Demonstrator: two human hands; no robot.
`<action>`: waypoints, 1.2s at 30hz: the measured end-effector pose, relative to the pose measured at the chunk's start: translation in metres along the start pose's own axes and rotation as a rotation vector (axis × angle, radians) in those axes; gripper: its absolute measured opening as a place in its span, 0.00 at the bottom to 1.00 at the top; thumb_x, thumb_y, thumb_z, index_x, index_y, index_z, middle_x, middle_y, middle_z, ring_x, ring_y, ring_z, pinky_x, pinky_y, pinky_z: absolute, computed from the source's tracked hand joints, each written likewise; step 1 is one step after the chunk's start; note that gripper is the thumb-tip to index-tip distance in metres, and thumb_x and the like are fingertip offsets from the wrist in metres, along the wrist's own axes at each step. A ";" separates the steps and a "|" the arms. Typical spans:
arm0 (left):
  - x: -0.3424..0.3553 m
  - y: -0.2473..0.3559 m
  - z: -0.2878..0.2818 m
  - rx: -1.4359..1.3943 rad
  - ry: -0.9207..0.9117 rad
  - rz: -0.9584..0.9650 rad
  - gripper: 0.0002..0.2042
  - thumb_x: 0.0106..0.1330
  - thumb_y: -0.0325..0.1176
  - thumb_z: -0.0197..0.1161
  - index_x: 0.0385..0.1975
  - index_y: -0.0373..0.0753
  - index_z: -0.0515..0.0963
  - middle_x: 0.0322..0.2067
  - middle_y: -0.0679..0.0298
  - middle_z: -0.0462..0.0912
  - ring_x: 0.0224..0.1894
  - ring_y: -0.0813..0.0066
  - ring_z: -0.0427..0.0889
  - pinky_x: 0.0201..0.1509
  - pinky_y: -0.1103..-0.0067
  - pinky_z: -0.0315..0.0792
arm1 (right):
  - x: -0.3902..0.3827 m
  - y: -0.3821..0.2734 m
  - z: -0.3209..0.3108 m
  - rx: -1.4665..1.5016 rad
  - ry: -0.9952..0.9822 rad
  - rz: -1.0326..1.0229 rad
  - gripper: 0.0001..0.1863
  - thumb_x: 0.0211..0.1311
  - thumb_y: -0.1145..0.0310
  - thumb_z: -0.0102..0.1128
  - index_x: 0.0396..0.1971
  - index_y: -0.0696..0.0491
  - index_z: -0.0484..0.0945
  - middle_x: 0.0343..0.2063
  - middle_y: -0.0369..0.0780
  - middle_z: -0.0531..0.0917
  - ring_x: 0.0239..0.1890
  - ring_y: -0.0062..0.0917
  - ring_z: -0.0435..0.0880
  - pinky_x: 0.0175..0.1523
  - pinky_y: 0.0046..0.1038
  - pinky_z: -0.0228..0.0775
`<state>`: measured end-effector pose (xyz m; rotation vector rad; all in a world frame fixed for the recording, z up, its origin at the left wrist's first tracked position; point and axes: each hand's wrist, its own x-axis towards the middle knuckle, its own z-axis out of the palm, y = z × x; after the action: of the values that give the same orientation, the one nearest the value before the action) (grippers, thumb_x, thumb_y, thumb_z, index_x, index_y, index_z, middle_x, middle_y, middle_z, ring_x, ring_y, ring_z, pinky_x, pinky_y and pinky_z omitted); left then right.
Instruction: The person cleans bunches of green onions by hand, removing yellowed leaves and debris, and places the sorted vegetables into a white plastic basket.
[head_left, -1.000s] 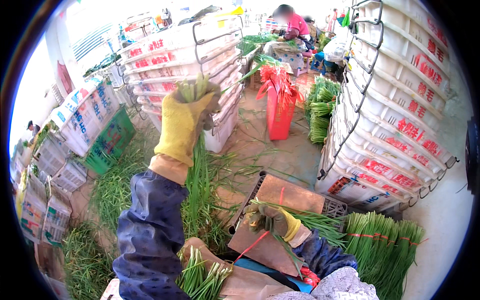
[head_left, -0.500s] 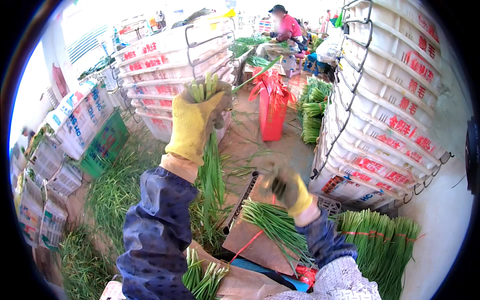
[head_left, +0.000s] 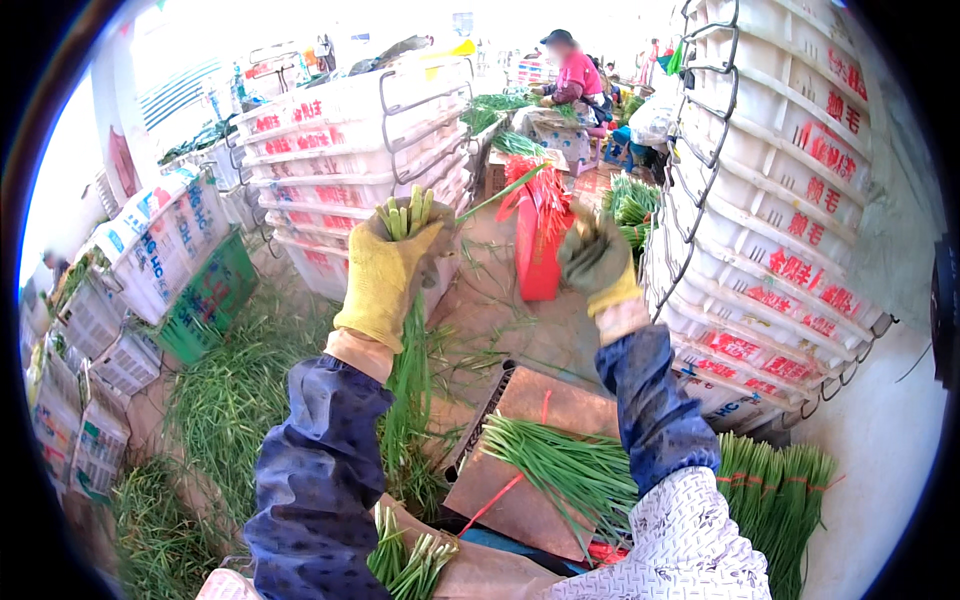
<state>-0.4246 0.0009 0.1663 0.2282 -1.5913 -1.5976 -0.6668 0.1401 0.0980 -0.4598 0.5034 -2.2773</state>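
My left hand (head_left: 385,270), in a yellow glove with a dark palm, is closed round a bunch of green stalks (head_left: 408,212). Their thick cut ends stick up above the fist, long leaves hang below it, and one leaf juts out to the right. My right hand (head_left: 598,258), gloved alike, is raised in front of the red bin with its fingers curled; I cannot make out what they hold, if anything. Below, a heap of slim green stalks (head_left: 565,460) lies on a brown board (head_left: 490,490), with a red tie (head_left: 495,500) beside it. Shorter stalks (head_left: 410,560) rest near my lap.
Stacked white crates (head_left: 340,160) stand ahead left, and a taller crate stack (head_left: 770,230) on the right. A red bin (head_left: 537,265) holds red strips. Loose leaves (head_left: 240,390) cover the floor at left. Tied bundles (head_left: 770,490) stand at right. A person (head_left: 578,78) sits further off.
My right hand has moved up and away from above the stalk heap to the front of the red bin. The left hand keeps its bunch and has sunk slightly.
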 end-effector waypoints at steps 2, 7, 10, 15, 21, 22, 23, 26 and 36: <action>0.003 -0.010 0.000 -0.049 0.013 0.010 0.10 0.59 0.25 0.64 0.39 0.30 0.77 0.29 0.61 0.81 0.26 0.74 0.82 0.16 0.84 0.67 | -0.022 0.015 -0.025 -0.117 -0.008 0.019 0.21 0.65 0.55 0.51 0.45 0.58 0.76 0.18 0.32 0.73 0.21 0.24 0.69 0.28 0.28 0.66; 0.001 -0.010 -0.002 -0.112 0.029 0.049 0.09 0.59 0.24 0.64 0.38 0.30 0.78 0.29 0.61 0.81 0.26 0.75 0.81 0.16 0.84 0.67 | -0.054 0.062 -0.067 -0.028 0.012 0.254 0.21 0.65 0.56 0.51 0.47 0.58 0.75 0.20 0.32 0.73 0.21 0.23 0.67 0.28 0.26 0.62; -0.001 -0.008 -0.001 -0.082 0.015 0.040 0.09 0.59 0.25 0.64 0.38 0.30 0.78 0.29 0.62 0.81 0.25 0.76 0.81 0.16 0.84 0.68 | -0.063 0.072 -0.063 -0.024 0.040 0.298 0.20 0.65 0.57 0.52 0.48 0.57 0.74 0.21 0.33 0.74 0.21 0.23 0.66 0.28 0.26 0.62; 0.000 -0.007 -0.008 0.043 0.016 0.053 0.09 0.59 0.25 0.64 0.38 0.30 0.78 0.28 0.62 0.81 0.26 0.76 0.81 0.17 0.85 0.68 | -0.063 0.080 -0.054 -0.035 -0.053 0.347 0.21 0.64 0.57 0.53 0.50 0.57 0.73 0.22 0.33 0.75 0.22 0.23 0.67 0.31 0.26 0.64; -0.004 -0.016 -0.006 0.011 -0.003 0.016 0.08 0.59 0.24 0.64 0.37 0.31 0.78 0.29 0.62 0.82 0.26 0.78 0.79 0.22 0.84 0.69 | -0.065 0.090 -0.044 -0.019 -0.141 0.433 0.25 0.66 0.55 0.52 0.55 0.57 0.69 0.23 0.33 0.78 0.24 0.22 0.75 0.32 0.24 0.70; -0.004 -0.015 -0.009 0.037 -0.014 0.031 0.09 0.59 0.24 0.64 0.39 0.30 0.77 0.31 0.59 0.82 0.26 0.75 0.82 0.19 0.83 0.70 | -0.067 0.095 -0.034 -0.036 -0.163 0.424 0.25 0.67 0.55 0.51 0.56 0.57 0.69 0.24 0.34 0.78 0.25 0.21 0.76 0.32 0.24 0.71; -0.007 -0.014 -0.011 0.092 -0.009 0.031 0.09 0.59 0.23 0.64 0.39 0.30 0.77 0.31 0.59 0.83 0.27 0.75 0.82 0.20 0.83 0.70 | -0.070 0.099 -0.024 -0.053 -0.185 0.416 0.25 0.67 0.54 0.50 0.56 0.57 0.68 0.25 0.34 0.79 0.25 0.21 0.78 0.32 0.24 0.73; -0.016 -0.009 -0.004 0.165 -0.043 -0.136 0.09 0.57 0.22 0.65 0.38 0.31 0.78 0.33 0.63 0.82 0.29 0.78 0.81 0.27 0.83 0.73 | -0.078 0.101 0.001 -0.070 -0.327 0.368 0.26 0.68 0.54 0.49 0.57 0.57 0.66 0.27 0.35 0.80 0.28 0.22 0.81 0.33 0.23 0.75; -0.047 -0.012 -0.053 0.491 -0.378 -0.080 0.16 0.51 0.27 0.72 0.38 0.33 0.77 0.33 0.72 0.80 0.36 0.88 0.72 0.41 0.83 0.71 | -0.086 0.127 0.040 -0.351 -0.331 0.317 0.17 0.68 0.54 0.50 0.45 0.52 0.76 0.21 0.35 0.79 0.21 0.26 0.78 0.31 0.28 0.72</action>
<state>-0.3654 -0.0089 0.1266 0.2610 -2.2872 -1.3356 -0.5162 0.1127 0.0565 -0.8499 0.7488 -1.7683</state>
